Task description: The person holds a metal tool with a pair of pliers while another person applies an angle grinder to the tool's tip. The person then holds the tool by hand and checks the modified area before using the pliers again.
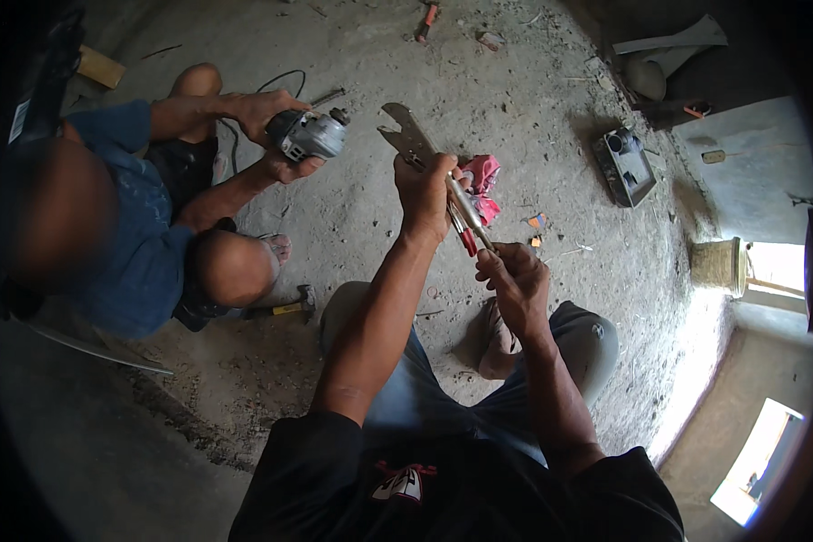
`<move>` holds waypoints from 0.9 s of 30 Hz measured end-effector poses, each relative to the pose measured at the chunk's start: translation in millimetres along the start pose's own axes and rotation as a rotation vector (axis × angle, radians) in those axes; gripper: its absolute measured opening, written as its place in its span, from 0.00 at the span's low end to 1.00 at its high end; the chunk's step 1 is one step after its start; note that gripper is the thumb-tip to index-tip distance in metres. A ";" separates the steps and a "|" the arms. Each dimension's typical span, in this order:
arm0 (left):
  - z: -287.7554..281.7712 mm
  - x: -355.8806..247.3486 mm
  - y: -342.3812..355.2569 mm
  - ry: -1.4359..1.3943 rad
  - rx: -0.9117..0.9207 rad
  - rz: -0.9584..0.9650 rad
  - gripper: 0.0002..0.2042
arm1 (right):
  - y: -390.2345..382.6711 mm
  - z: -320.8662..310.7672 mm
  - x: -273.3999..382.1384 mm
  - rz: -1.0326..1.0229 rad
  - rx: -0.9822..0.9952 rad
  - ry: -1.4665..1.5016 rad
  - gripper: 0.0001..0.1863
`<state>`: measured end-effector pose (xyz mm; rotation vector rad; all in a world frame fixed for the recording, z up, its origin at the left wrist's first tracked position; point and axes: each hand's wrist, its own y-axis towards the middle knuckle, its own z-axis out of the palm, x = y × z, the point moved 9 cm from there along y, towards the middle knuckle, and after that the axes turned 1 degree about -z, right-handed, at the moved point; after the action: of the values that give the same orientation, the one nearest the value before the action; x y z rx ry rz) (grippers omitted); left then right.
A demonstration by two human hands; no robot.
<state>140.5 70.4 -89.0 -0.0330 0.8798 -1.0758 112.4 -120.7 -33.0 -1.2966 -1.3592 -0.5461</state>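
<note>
The plier-like tool point(408, 134) is up in the air above the floor point(370, 54), slanting between the person's two hands with its toothed jaws apart and pointing up and to the left. The left hand point(423, 197) has its grip wrapped around the tool just behind the head, while the right hand point(520, 282) pinches the far end of the handle with thumb and fingers. That pinch looks the weaker hold: if the fingertips slip while pushing or turning, the handle could swing and the knuckles scrape. The left fingers lie close to the hinge and the red-and-silver part point(466, 237) beside the handle, so a sudden closing could nip skin. Both hands are bare, which makes either slip more costly. The co-worker's hands point(275, 117) hold a grinder point(312, 135) near the jaws; whether it is running I cannot tell, but a careless reach leftward might bring the two together. On the floor, the pink cloth point(485, 172) and the hammer point(291, 307) could catch a foot.
</note>
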 end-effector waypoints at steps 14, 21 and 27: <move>-0.3 -9.8 -2.6 0.023 -0.036 0.028 0.13 | 5.0 5.4 -4.5 -0.020 0.027 0.013 0.18; 2.1 -4.8 1.0 0.025 -0.015 0.013 0.12 | 3.2 5.1 -4.5 0.029 0.029 0.032 0.20; -0.9 -4.4 6.6 0.031 -0.011 0.004 0.11 | 4.3 12.4 -6.9 0.057 0.077 0.078 0.20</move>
<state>144.1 77.5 -89.7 -0.0237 0.9135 -1.0699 109.9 -111.2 -44.0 -1.2359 -1.2636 -0.4959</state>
